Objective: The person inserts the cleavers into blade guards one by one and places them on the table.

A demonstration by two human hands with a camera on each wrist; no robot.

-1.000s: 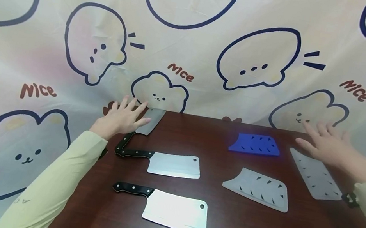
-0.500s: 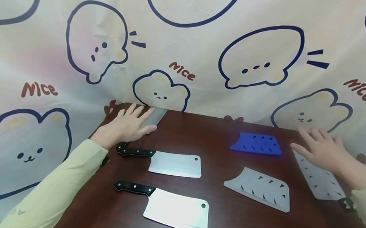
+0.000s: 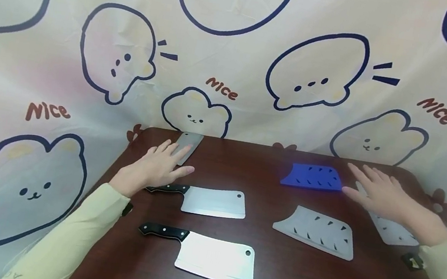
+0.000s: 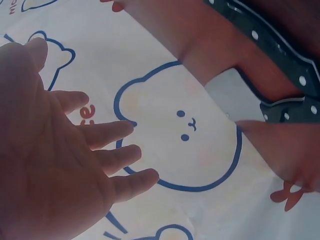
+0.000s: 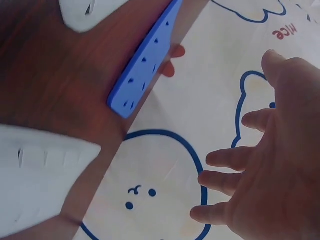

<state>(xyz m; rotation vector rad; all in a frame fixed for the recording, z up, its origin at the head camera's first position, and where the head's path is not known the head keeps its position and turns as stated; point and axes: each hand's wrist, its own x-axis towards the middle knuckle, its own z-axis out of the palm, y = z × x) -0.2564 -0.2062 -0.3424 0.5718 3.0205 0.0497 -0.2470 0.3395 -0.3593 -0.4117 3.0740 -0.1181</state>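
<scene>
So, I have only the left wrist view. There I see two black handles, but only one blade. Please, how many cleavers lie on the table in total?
Observer: Three. The head view shows a far cleaver, a middle cleaver and a near cleaver.
Operator: Thank you. And what lies to the right of them?
Observer: Three slotted pieces, shaped like blade guards: a blue guard, a pale front guard and a pale outer guard.
Operator: I understand. Is one of these in the right grip?
Observer: No, the right grip holds nothing; its fingers are extended.
</scene>
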